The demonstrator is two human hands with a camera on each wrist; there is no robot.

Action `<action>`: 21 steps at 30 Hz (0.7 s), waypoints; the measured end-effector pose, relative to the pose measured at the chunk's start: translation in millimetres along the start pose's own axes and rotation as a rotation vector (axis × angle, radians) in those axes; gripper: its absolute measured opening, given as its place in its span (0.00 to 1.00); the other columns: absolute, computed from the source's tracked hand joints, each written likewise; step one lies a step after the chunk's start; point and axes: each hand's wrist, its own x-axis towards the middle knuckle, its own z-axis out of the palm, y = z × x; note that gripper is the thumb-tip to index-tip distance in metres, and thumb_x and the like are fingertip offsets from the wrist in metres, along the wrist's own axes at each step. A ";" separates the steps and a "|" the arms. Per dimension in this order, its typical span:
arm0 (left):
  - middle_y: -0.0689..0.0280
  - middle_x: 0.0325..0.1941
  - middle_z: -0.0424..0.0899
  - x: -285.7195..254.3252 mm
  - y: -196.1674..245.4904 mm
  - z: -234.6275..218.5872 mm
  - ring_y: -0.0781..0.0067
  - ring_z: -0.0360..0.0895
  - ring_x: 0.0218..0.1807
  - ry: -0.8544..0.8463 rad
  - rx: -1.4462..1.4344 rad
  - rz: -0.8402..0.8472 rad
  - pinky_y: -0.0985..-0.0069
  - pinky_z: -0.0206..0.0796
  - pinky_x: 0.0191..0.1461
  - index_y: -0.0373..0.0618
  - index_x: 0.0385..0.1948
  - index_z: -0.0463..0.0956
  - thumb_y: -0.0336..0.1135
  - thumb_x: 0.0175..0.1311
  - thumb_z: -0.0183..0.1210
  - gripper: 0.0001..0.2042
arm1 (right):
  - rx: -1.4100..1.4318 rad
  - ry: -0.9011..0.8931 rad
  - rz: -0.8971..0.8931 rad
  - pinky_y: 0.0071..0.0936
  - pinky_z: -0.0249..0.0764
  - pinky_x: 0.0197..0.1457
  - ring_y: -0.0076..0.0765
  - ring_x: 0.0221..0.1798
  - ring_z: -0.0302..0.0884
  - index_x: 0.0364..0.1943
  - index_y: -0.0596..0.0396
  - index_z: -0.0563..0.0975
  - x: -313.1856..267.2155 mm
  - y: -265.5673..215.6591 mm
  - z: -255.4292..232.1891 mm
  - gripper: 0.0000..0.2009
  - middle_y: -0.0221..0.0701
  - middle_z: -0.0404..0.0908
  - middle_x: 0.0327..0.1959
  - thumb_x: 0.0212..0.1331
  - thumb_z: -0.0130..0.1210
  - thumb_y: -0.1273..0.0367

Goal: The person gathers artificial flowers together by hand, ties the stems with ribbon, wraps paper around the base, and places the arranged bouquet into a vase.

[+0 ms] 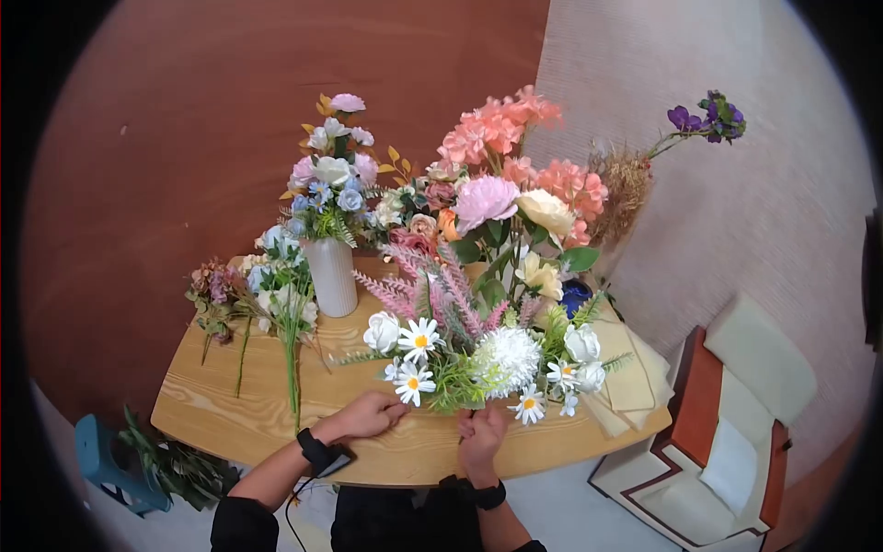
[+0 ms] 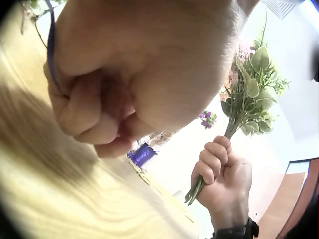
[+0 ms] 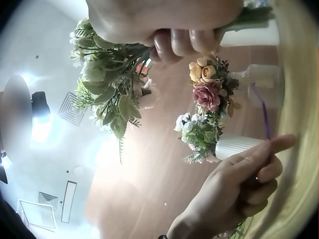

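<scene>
My right hand grips the stems of a bouquet of artificial flowers near the table's front edge. The bouquet spreads above the fist, with a white pompom bloom, white daisies, white roses, pink feathery sprigs and green leaves. To its left, my left hand is held low over the wood, fingers curled. Between its thumb and forefinger it pinches a thin purple ribbon, which shows as a narrow strip in both wrist views.
On the wooden table, a white ribbed vase of flowers stands at the back left, near loose stems. Coral flowers rise behind the bouquet. A blue ribbon spool and wrapping paper lie right; an armchair stands beyond.
</scene>
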 end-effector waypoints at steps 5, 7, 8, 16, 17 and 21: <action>0.65 0.21 0.76 -6.4 21.7 -13.7 0.77 0.72 0.28 -0.015 0.050 0.042 0.76 0.64 0.36 0.39 0.37 0.76 0.32 0.60 0.52 0.09 | -0.068 0.128 -0.001 0.15 0.50 0.17 0.18 0.17 0.55 0.25 0.54 0.65 -7.2 -1.7 4.0 0.07 0.30 0.68 0.22 0.45 0.40 0.82; 0.66 0.29 0.80 -6.5 30.0 -16.0 0.77 0.74 0.33 0.104 -0.112 0.008 0.77 0.66 0.41 0.40 0.43 0.74 0.31 0.58 0.53 0.12 | 0.007 0.108 -0.053 0.16 0.50 0.17 0.18 0.17 0.56 0.26 0.53 0.65 -9.8 2.3 2.6 0.08 0.27 0.67 0.22 0.45 0.40 0.82; 0.64 0.38 0.81 -7.8 33.7 -18.6 0.78 0.75 0.39 0.181 -0.148 0.124 0.78 0.66 0.45 0.44 0.48 0.73 0.30 0.57 0.55 0.15 | 0.009 0.122 -0.035 0.16 0.51 0.18 0.18 0.17 0.56 0.25 0.52 0.65 -13.1 4.3 2.3 0.08 0.25 0.66 0.21 0.45 0.40 0.82; 0.61 0.49 0.77 -2.2 42.5 -3.0 0.70 0.75 0.48 0.126 -0.893 -0.005 0.75 0.67 0.54 0.34 0.50 0.70 0.33 0.56 0.60 0.20 | -0.144 0.011 0.058 0.18 0.60 0.25 0.19 0.28 0.64 0.31 0.52 0.70 -31.3 5.5 20.0 0.09 0.25 0.68 0.29 0.47 0.44 0.81; 0.61 0.49 0.77 5.0 45.8 -8.0 0.70 0.75 0.48 0.118 -0.900 -0.042 0.75 0.67 0.54 0.35 0.50 0.70 0.33 0.56 0.60 0.20 | -0.646 -0.118 -0.403 0.18 0.61 0.26 0.20 0.28 0.64 0.31 0.51 0.69 -33.3 21.6 10.3 0.10 0.25 0.67 0.29 0.47 0.44 0.81; 0.61 0.49 0.77 -2.3 34.4 -5.8 0.70 0.75 0.48 0.071 -0.907 -0.127 0.75 0.67 0.53 0.37 0.50 0.70 0.34 0.56 0.60 0.20 | -0.058 0.107 0.253 0.16 0.54 0.22 0.17 0.22 0.59 0.29 0.53 0.67 -34.2 -15.7 46.8 0.05 0.24 0.66 0.24 0.54 0.42 0.78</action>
